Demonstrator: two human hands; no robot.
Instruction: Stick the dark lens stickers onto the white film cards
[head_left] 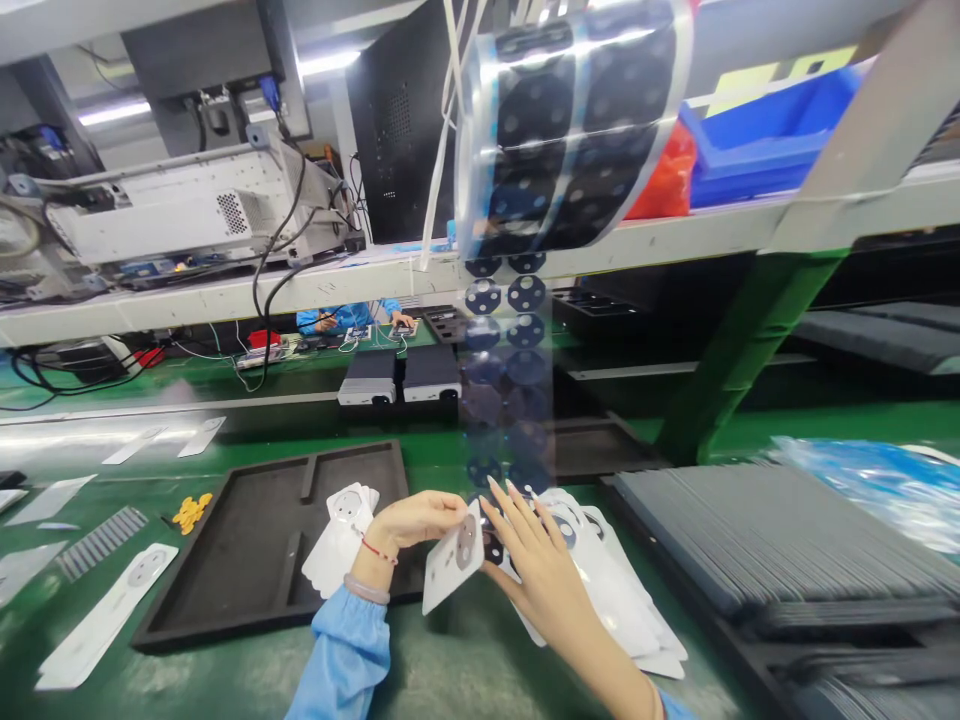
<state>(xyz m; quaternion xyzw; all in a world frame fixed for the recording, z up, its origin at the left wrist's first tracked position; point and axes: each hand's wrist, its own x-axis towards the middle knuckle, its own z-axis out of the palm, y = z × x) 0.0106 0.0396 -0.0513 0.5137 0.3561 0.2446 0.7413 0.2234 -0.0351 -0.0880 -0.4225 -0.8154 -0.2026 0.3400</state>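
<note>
White card [452, 558] pinched at its top edge by the left hand [420, 520], over the green bench's [187, 685] near edge, right hand [536, 570] alongside, fingers straight and unclenched, touching the hanging strip of dark discs [510, 390], black tray [247, 560] just left.

The black foam tray [247, 560] lies on the green bench top [465, 660]. Small yellow discs [191, 512] lie left of it; fanned white plastic cards [622, 610] lie right, stacked grey sheets [765, 550] farther right. A clear disc-bearing film strip [510, 330] hangs behind the cards.
</note>
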